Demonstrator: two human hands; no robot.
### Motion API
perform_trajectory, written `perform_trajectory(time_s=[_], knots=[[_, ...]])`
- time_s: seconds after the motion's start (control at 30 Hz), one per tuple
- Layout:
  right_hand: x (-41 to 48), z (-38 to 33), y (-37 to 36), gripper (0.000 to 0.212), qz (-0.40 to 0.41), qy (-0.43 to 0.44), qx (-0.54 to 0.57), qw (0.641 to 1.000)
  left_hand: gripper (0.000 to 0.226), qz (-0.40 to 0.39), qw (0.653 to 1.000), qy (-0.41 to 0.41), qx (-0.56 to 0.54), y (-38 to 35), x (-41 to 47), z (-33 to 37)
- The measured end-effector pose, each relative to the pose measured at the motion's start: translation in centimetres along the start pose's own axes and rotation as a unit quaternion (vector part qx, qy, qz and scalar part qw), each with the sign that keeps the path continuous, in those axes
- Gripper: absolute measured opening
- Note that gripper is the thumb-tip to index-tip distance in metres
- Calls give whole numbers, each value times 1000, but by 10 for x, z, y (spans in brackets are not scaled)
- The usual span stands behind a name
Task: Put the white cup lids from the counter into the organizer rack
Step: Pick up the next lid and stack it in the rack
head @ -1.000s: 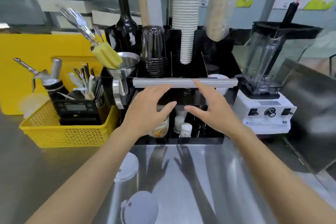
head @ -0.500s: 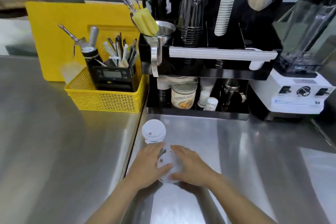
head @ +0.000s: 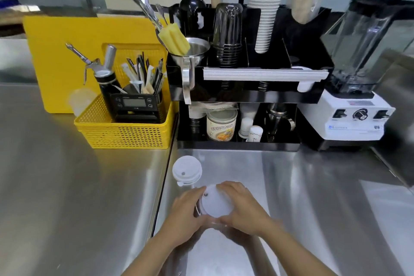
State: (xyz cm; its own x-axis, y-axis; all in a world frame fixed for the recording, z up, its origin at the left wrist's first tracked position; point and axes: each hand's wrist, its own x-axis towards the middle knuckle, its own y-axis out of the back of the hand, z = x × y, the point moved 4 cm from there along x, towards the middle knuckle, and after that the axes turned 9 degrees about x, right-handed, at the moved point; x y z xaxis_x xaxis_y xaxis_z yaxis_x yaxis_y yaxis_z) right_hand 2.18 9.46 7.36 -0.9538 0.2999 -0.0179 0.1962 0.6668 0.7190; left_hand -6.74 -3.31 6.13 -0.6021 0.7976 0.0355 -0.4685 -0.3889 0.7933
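Note:
Both of my hands grip one white cup lid [head: 214, 203] near the steel counter's front. My left hand [head: 187, 213] holds its left edge and my right hand [head: 243, 205] wraps its right edge; the lid looks slightly raised and tilted. A second white cup lid [head: 187, 171] lies flat on the counter just beyond, to the left. The black organizer rack [head: 248, 87] stands at the back, with cup stacks in its upper slots and a lower shelf holding a can and small bottles.
A yellow basket [head: 123, 132] with a scale, a whipper and utensils stands left of the rack, a yellow board behind it. A blender [head: 356, 87] stands to the right. A steel funnel with a yellow sponge hangs at the rack's left corner.
My hands came down from the rack to the counter and closed on the nearer lid. The lid now shows more between my fingers. The view tilted downward.

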Motion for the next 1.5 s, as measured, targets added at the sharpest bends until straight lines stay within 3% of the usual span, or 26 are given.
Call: perform_trajectory(time_s=[0.3, 0.43, 0.53, 0.7, 1.07, 1.3, 1.5], knots=[[7, -25, 93, 71, 101, 46, 2, 994, 72, 40, 995, -88, -10, 52, 57, 69], [12, -39, 175, 85, 172, 63, 3, 983, 75, 48, 986, -159, 13, 83, 108, 135], [23, -39, 228, 64, 201, 76, -32, 976, 72, 65, 976, -206, 19, 104, 142, 181], [48, -31, 296, 62, 224, 93, -55, 969, 70, 91, 961, -256, 54, 126, 192, 234], [124, 8, 352, 64, 170, 49, -98, 979, 70, 64, 957, -242, 148, 115, 294, 252], [154, 19, 336, 54, 43, -10, -283, 958, 29, 13, 927, -251, 277, 88, 322, 230], [160, 28, 329, 42, -15, -65, -306, 950, 26, -34, 903, -246, 351, 75, 326, 233]])
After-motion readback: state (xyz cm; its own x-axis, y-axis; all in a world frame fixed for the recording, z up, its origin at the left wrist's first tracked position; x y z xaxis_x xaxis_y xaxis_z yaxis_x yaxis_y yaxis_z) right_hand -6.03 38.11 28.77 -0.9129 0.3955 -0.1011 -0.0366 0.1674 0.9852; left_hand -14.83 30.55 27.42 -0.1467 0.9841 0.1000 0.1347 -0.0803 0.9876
